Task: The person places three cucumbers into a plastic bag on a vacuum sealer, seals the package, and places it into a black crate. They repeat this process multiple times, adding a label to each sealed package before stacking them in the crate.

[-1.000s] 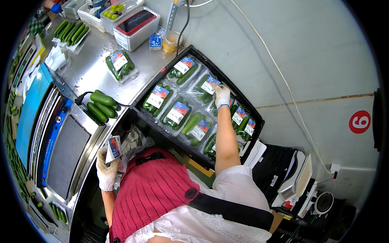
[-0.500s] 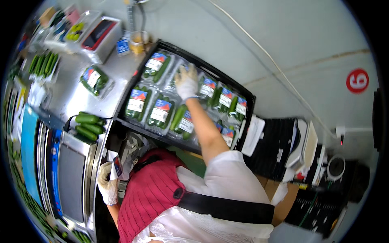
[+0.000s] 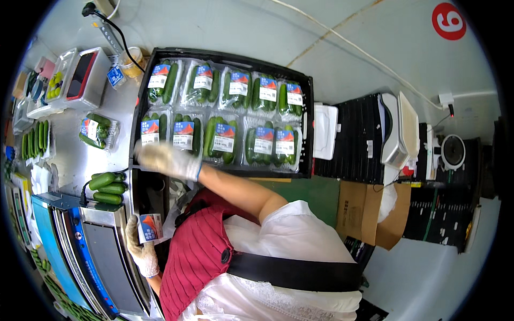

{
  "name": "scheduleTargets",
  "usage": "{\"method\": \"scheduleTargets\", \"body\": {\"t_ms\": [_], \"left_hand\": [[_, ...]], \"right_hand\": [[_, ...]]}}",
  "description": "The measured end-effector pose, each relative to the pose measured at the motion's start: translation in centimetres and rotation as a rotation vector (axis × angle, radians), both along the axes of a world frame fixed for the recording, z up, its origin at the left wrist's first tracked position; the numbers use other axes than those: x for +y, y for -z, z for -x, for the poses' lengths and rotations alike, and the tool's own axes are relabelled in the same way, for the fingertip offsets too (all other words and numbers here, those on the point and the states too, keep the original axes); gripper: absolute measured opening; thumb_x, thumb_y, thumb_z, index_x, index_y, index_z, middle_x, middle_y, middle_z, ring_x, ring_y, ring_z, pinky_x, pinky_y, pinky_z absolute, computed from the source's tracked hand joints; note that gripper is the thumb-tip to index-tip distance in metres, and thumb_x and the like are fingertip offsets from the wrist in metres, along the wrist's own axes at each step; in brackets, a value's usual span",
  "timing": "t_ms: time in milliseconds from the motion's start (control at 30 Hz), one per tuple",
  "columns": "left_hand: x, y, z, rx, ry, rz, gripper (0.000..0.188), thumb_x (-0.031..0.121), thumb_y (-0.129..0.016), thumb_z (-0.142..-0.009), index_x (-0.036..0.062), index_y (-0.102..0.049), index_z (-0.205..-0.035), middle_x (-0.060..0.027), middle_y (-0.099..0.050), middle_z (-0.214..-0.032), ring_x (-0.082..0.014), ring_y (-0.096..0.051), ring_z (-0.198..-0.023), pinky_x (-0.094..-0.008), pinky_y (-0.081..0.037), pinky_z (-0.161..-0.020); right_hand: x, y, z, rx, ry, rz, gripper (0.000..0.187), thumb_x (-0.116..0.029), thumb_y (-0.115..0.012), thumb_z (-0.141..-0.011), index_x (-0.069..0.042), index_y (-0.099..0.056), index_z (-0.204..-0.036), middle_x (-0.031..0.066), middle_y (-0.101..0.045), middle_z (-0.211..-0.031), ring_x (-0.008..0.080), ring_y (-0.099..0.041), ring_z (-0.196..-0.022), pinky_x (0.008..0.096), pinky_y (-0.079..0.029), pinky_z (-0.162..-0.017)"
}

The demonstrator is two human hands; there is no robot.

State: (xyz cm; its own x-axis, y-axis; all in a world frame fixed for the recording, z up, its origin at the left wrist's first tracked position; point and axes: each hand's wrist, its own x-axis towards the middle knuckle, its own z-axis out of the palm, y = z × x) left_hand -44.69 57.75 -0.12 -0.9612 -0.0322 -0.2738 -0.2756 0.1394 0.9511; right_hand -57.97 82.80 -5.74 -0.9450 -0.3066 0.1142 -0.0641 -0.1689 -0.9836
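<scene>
My left hand (image 3: 140, 246), in a white knit glove, holds a printed paper label (image 3: 151, 227) in blue, red and white beside the edge of the metal counter. My right hand (image 3: 167, 159), gloved too, is smeared by motion over the near left part of a black crate (image 3: 225, 170); its fingers cannot be made out. In the crate lie two rows of clear-wrapped packs of green cucumbers, such as one pack (image 3: 220, 140) in the near row. Labels like the one in my left hand show on the packs.
Left on the metal counter (image 3: 69, 171) lie a wrapped cucumber pack (image 3: 97, 131), loose cucumbers (image 3: 108, 188) and a tray of cucumbers (image 3: 36, 139). A wrapping machine (image 3: 107, 262) stands below them. Stacked black crates (image 3: 353, 136) and a cardboard box (image 3: 356, 211) are at right.
My right hand has moved left and nearer, off a pack in the far row. The label in my left hand now faces up more. The whole view has turned.
</scene>
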Motion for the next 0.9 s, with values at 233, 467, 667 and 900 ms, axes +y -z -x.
{"method": "scheduleTargets", "body": {"t_ms": [233,467,667,900], "left_hand": [[-0.6,0.6,0.8,0.113,0.133,-0.037,0.046,0.022,-0.074,-0.086,-0.0048,-0.061,-0.121,-0.0128,-0.063,-0.118,-0.0226,-0.06,-0.11,-0.0354,-0.046,-0.099],[-1.4,1.1,1.5,0.284,0.169,0.251,0.024,0.002,-0.066,-0.079,-0.0021,-0.067,-0.102,-0.014,-0.067,-0.107,-0.0244,-0.063,-0.1,-0.0353,-0.048,-0.093],[-1.0,-0.2,1.5,0.066,0.031,0.021,0.024,0.006,-0.066,-0.082,0.0001,-0.068,-0.105,-0.0107,-0.07,-0.107,-0.019,-0.066,-0.098,-0.0312,-0.051,-0.088],[-3.5,1.1,-0.3,0.093,-0.152,-0.279,0.029,0.005,-0.071,-0.085,-0.0002,-0.063,-0.113,-0.0063,-0.068,-0.104,-0.0126,-0.063,-0.096,-0.0274,-0.051,-0.087]], "right_hand": [[-4.0,-2.7,-8.0,-0.151,-0.421,-0.101,0.037,-0.027,-0.074,-0.085,0.0,-0.065,-0.108,0.0109,-0.069,-0.096,0.0163,-0.064,-0.088,0.0312,-0.05,-0.079],[-3.4,-4.3,-8.3,-0.338,-0.428,-0.131,0.028,-0.02,-0.076,-0.081,0.004,-0.068,-0.093,0.0081,-0.068,-0.082,0.0113,-0.061,-0.078,0.0291,-0.049,-0.072],[-5.9,-3.6,-9.1,-0.458,-0.208,-0.083,0.032,-0.017,-0.079,-0.082,0.001,-0.064,-0.104,0.0063,-0.068,-0.092,0.0123,-0.063,-0.085,0.0294,-0.051,-0.077],[-9.2,-3.4,-8.6,-0.454,-0.271,-0.025,0.052,-0.008,-0.078,-0.082,0.003,-0.052,-0.126,0.0113,-0.064,-0.109,0.0148,-0.062,-0.098,0.0295,-0.052,-0.084]]}}
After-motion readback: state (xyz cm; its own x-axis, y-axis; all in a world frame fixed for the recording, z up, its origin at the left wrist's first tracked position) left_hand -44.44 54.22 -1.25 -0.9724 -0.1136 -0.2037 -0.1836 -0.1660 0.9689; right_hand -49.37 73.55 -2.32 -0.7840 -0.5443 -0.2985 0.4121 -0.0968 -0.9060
